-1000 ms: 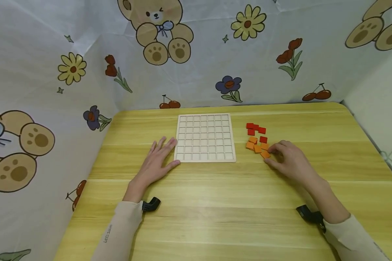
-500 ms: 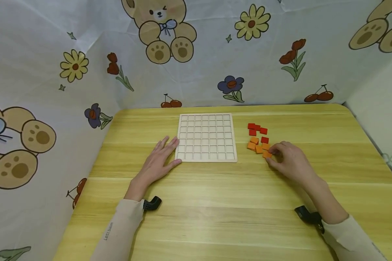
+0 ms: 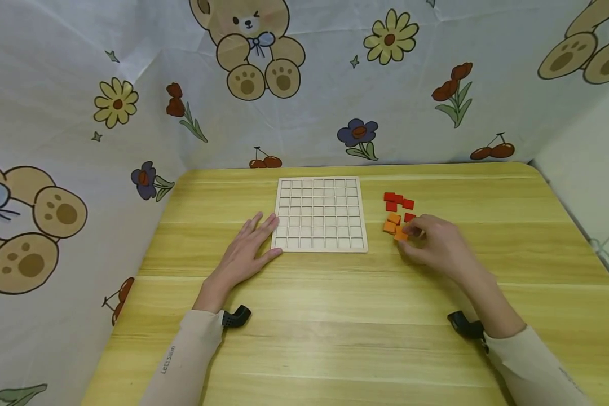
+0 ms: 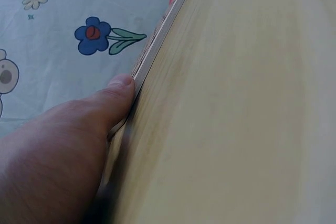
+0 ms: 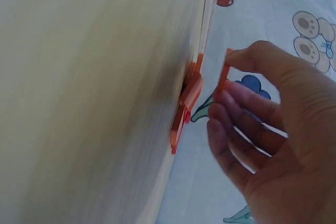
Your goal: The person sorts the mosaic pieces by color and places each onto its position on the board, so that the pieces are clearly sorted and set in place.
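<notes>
A pale wooden board (image 3: pixel 320 214) with a grid of square recesses lies flat on the table. My left hand (image 3: pixel 242 251) rests at its left side with fingers spread, fingertips and thumb touching the edge and near corner. The left wrist view shows the thumb (image 4: pixel 118 95) against the board's edge (image 4: pixel 157 40). To the right of the board, my right hand (image 3: pixel 438 245) pinches a small orange square tile (image 5: pixel 224 71) between thumb and finger, above the table. Orange tiles (image 3: pixel 389 226) and red tiles (image 3: pixel 391 206) lie loosely grouped beside it, partly hidden by the fingers.
The wood-grain table (image 3: pixel 304 327) stretches in front of the board. A patterned cloth (image 3: pixel 309 124) with bears and flowers hangs behind the table and on its left. A white surface (image 3: pixel 588 152) stands at the right.
My right hand has lifted an orange tile from the near right of the group and moved left over the other tiles. The left hand has stayed at the board.
</notes>
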